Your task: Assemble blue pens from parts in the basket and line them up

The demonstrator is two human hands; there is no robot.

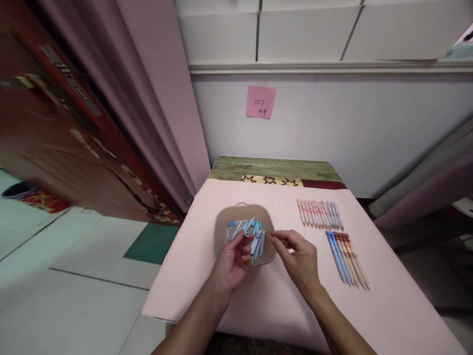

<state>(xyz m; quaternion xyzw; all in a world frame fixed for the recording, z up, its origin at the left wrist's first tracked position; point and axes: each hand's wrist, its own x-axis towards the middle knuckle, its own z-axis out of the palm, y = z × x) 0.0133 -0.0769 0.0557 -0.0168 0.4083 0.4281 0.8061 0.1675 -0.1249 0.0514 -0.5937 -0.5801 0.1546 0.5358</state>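
Observation:
My left hand [235, 259] is over the front of a beige bin [221, 222], its thumb and fingers pinching a light blue pen barrel [248, 228] whose open end points toward me. Inside the bin lie several blue and grey pen parts [258, 244] and small blue pieces. My right hand [299, 256] is beside the bin's right edge, thumb and forefinger pressed together; whatever is between them is too small to make out.
Right of the bin, a row of pink and grey pens [320, 214] lies on the pink-covered table [281, 305]. Nearer me is a row of blue, brown and beige pens [347, 259]. A pink note [260, 102] is on the wall behind.

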